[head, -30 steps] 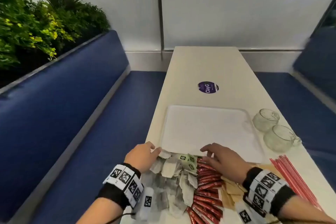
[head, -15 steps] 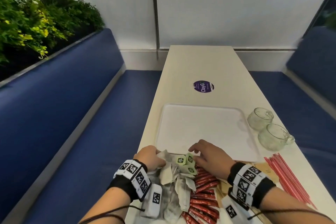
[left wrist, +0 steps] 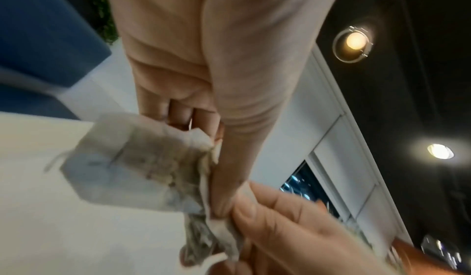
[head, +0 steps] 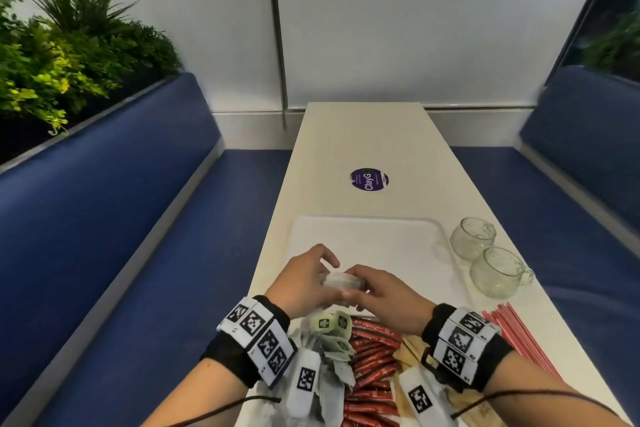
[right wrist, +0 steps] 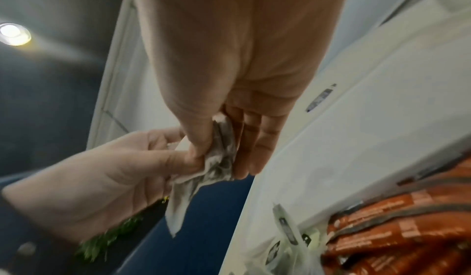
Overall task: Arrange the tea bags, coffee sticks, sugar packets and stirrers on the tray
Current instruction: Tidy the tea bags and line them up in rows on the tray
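A long pale table (head: 363, 146) runs up the middle of the head view between blue benches (head: 104, 218), with a white wall behind and green plants (head: 52, 55) in the upper left. Just below the centre of that frame I hold a small bunch of tea bags (head: 341, 282) between my two hands, lifted over the near edge of the white tray (head: 374, 243). My left hand (head: 304, 282) has its thumb and curled fingers pinched on the left end of the bunch; in the left wrist view the bags (left wrist: 132, 158) fan out to the left of my thumb, their paper crumpled where my thumb presses. My right hand (head: 384, 295) pinches the right end, and in the right wrist view the bags (right wrist: 219, 158) sit clamped between thumb and forefinger with a loose flap hanging below, my other fingers lying nearly straight beside them. The two thumbs meet almost tip to tip on the bunch. Below my hands, at the bottom of the head frame, lies the rest of the tea bag pile (head: 329, 350) with green tags, then red coffee sticks (head: 374, 357) to its right, tan sugar packets (head: 412, 354) partly under my right wrist, and red stirrers (head: 516, 336) near the table's right edge. Two glass cups (head: 485, 253) stand just right of the tray, and a purple round sticker (head: 369, 179) lies beyond it.
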`<action>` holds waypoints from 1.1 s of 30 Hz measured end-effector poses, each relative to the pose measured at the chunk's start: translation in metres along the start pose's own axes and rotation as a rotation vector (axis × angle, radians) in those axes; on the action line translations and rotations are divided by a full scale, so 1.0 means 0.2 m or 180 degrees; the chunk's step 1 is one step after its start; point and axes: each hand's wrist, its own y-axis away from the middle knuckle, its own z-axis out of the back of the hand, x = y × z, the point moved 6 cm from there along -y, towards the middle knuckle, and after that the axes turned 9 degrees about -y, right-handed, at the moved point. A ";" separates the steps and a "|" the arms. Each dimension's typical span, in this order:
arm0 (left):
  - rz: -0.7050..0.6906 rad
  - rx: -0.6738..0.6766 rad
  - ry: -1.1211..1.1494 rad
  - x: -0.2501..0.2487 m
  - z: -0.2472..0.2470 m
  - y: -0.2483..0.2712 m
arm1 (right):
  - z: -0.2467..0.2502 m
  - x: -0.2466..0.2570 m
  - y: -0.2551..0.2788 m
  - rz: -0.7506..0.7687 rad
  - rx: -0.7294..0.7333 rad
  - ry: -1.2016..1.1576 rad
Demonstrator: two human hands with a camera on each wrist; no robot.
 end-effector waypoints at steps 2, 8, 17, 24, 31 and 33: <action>0.0079 0.0189 0.0494 0.01 -0.02 -0.03 | 0.04 -0.03 0.01 -0.0114 -0.0107 -0.0617; 0.0133 0.0394 0.2497 -0.01 -0.15 -0.11 | 0.15 -0.06 0.02 -0.0253 -0.0632 -0.2051; 0.0071 0.0132 0.4058 -0.10 -0.22 -0.22 | 0.18 -0.11 -0.11 -0.0325 -0.1185 -0.2913; 0.0600 -0.0456 0.3080 0.06 -0.13 -0.31 | 0.30 -0.17 -0.15 -0.0380 -0.1681 -0.2430; 0.0016 -0.0541 0.1761 -0.02 -0.04 -0.31 | 0.34 -0.16 -0.19 -0.0536 -0.1539 -0.1879; 0.0098 -0.0585 0.1926 -0.05 -0.05 -0.33 | 0.30 -0.14 -0.21 -0.0558 -0.1373 -0.1756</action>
